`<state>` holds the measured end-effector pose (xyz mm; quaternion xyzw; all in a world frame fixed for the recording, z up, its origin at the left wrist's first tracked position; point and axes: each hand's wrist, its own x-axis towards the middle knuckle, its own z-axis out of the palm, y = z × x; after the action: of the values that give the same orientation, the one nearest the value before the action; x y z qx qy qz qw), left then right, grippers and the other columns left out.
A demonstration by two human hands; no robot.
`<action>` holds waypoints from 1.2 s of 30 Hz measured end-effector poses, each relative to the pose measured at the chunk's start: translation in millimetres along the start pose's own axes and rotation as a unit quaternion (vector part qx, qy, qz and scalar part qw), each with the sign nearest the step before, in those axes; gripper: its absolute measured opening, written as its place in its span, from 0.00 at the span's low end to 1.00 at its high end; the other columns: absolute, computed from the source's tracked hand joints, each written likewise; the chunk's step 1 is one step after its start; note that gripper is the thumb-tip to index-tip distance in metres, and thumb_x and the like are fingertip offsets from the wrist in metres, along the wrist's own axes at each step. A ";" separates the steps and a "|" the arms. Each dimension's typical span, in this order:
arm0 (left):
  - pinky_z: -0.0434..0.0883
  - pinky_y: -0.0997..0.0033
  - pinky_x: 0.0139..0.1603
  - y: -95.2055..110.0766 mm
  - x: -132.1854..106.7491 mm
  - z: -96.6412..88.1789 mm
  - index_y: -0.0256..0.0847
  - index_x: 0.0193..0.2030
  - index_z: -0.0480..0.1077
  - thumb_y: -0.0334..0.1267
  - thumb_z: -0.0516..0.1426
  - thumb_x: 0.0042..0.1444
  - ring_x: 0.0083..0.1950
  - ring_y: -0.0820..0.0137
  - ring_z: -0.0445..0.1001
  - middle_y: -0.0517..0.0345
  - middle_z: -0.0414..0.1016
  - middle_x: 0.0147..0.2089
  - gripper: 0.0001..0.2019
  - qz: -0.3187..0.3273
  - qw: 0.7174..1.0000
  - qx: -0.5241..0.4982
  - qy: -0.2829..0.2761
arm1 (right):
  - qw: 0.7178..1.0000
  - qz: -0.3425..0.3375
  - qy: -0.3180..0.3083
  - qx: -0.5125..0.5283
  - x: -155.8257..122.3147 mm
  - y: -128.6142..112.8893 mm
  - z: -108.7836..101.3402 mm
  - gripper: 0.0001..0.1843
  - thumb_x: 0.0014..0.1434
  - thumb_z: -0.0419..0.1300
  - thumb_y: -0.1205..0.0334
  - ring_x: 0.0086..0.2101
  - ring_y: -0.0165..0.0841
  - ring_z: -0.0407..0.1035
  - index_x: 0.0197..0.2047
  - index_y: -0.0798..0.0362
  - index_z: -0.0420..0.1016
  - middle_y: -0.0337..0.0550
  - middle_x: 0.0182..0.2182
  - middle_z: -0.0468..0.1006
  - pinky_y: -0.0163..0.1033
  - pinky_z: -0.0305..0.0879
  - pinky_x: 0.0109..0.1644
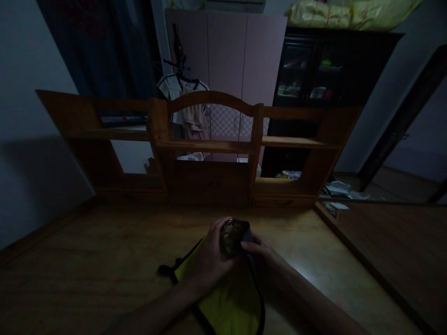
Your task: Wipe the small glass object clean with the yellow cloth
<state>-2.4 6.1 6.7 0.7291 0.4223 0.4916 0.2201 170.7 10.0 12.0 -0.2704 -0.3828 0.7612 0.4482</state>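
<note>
My left hand is wrapped round the left side of a dark, shiny, rounded object, perhaps glass; its kind is hard to make out in the dim light. On its right side, my right hand closes its thumb and fingers on a greyish edge touching that object. Whether this edge is part of the object or a piece of cloth, I cannot tell. Beneath both hands lies a yellow-green fabric piece with black trim, looking like a bag or pouch. A black strap end sticks out at its left.
Under the fabric is a pale wooden surface. A wooden shelf unit with compartments and drawers stands along its far edge. A white wall borders the left. At the right runs a raised wooden edge. Papers and plastic lie beyond.
</note>
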 end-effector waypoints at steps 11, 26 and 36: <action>0.64 0.56 0.63 -0.8 3.2 -1.3 0.46 0.63 0.54 0.37 0.69 0.47 0.63 0.59 0.65 0.50 0.63 0.63 0.39 -0.031 0.998 -0.045 0.019 | 0.998 -0.015 -0.007 0.059 0.8 -2.8 -0.6 0.17 0.56 0.65 0.63 0.40 0.39 0.77 0.49 0.57 0.76 0.49 0.43 0.82 0.42 0.69 0.47; 0.64 0.53 0.63 -8.9 1.3 -2.5 0.51 0.64 0.51 0.45 0.71 0.43 0.63 0.56 0.64 0.51 0.62 0.63 0.45 -0.038 0.996 -0.052 -0.065 | 0.990 0.072 0.001 0.123 -3.9 -1.4 10.2 0.14 0.55 0.62 0.59 0.33 0.39 0.77 0.41 0.60 0.79 0.47 0.32 0.84 0.42 0.68 0.45; 0.61 0.53 0.65 -10.9 1.9 0.0 0.50 0.65 0.51 0.45 0.69 0.46 0.65 0.57 0.62 0.50 0.60 0.65 0.44 -0.062 0.996 -0.047 -0.033 | 0.987 0.109 0.035 0.110 0.9 7.0 5.1 0.19 0.58 0.62 0.55 0.37 0.40 0.78 0.48 0.59 0.76 0.48 0.37 0.84 0.43 0.68 0.49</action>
<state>-6.4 13.6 -0.3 0.7063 0.4358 0.4717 0.2977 163.0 6.9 9.0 -0.2860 -0.2491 0.8331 0.4027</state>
